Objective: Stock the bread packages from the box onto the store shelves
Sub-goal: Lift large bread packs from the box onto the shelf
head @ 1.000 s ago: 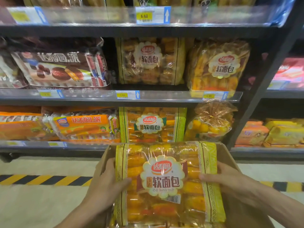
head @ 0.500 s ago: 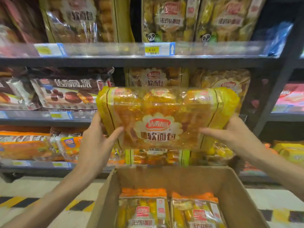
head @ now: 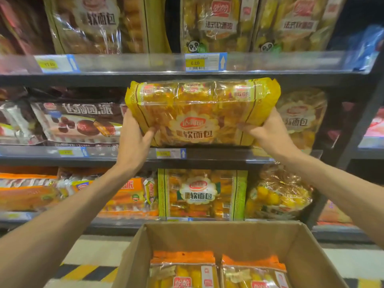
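A yellow-edged clear bread package (head: 199, 113) is held level at the middle shelf (head: 218, 155), its lower edge just above the shelf's front rail. My left hand (head: 133, 140) grips its left end and my right hand (head: 268, 132) grips its right end. Below, the open cardboard box (head: 207, 235) holds two orange-topped bread packages (head: 182, 271), side by side. Whatever stands behind the held package on the shelf is hidden.
The top shelf (head: 124, 65) carries upright bread bags. A brown cake pack (head: 79, 121) lies left of the held package, another bread bag (head: 303, 119) to its right. The lower shelf has a green-edged bread pack (head: 199, 194). A black upright post (head: 357, 121) bounds the right side.
Both hands lifted the yellow bread package out of the box and carried it up and forward to the middle shelf. The box's lower orange-topped packages came into view.
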The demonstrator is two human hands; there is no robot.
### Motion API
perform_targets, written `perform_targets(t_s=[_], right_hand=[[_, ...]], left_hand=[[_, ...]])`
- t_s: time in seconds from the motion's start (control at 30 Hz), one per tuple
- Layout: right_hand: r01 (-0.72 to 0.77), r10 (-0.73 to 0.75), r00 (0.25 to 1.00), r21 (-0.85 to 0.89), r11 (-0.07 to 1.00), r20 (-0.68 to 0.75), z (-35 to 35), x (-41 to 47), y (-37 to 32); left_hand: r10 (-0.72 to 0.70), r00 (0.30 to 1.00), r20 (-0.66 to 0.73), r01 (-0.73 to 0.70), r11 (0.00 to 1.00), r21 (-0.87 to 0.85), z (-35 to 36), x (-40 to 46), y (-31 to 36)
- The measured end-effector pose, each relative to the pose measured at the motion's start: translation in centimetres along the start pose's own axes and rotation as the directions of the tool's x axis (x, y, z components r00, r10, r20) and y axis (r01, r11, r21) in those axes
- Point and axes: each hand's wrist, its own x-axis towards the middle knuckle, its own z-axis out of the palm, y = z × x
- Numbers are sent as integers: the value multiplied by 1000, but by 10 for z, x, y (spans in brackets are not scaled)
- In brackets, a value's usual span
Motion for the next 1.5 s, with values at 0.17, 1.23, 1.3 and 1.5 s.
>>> perform_targets(t_s=[0.17,1.23,1.3,1.5], right_hand=[[-97,100,993,-47,994,56,17,6,11],[-351,335,935,-149,924,-118,33,-4,-18],[-336,323,941,-167,927,-100,28,-10,-18],[-273,270,962,-206,940,-44,15,-28,-22]], left_hand=[[-134,991,29,132,990,59,11,2,-15],[-191,972,134,172,974,144,21,9,-8],[-177,974,138,157,977,145,16,3,-7],[-129,981,142,107,983,148,-1,-27,10]])
